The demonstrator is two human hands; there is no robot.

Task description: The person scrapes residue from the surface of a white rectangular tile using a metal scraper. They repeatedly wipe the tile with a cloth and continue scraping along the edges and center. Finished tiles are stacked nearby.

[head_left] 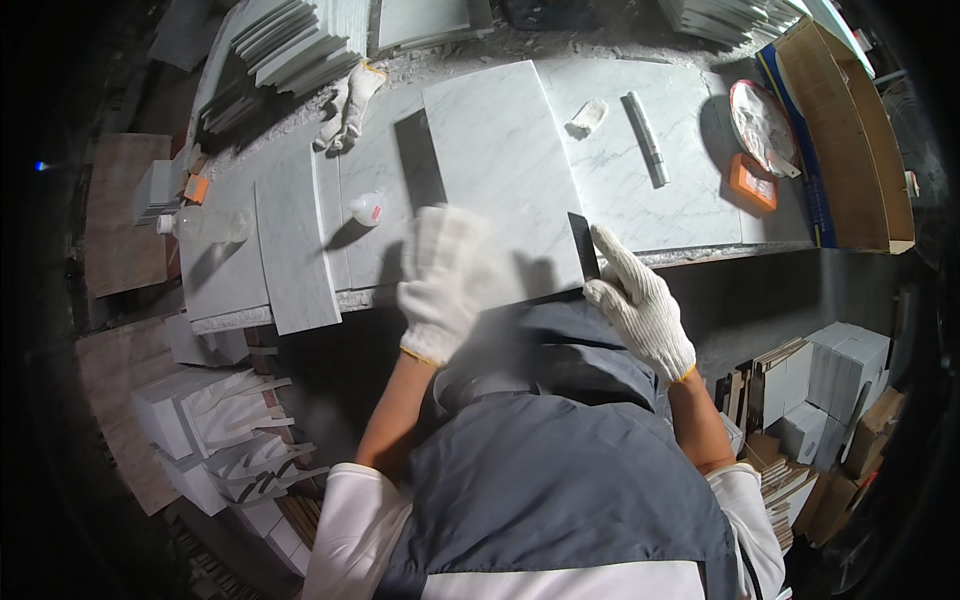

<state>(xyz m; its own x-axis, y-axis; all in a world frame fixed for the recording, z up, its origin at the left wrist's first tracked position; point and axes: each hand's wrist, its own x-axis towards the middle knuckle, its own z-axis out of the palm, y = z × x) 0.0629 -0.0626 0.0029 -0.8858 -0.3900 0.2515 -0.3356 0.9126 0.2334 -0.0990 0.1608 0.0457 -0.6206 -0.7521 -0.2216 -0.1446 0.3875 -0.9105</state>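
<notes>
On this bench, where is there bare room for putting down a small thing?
Bare: the marble slab beyond the left hand, and the strip between the white marker and the round tub. Crowded: the right end, where tub, orange pack and cardboard box stand, and the far-left corner, with stacked tiles.

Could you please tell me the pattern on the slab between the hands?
The slab is pale with faint grey veining, seen in the head view.
</notes>
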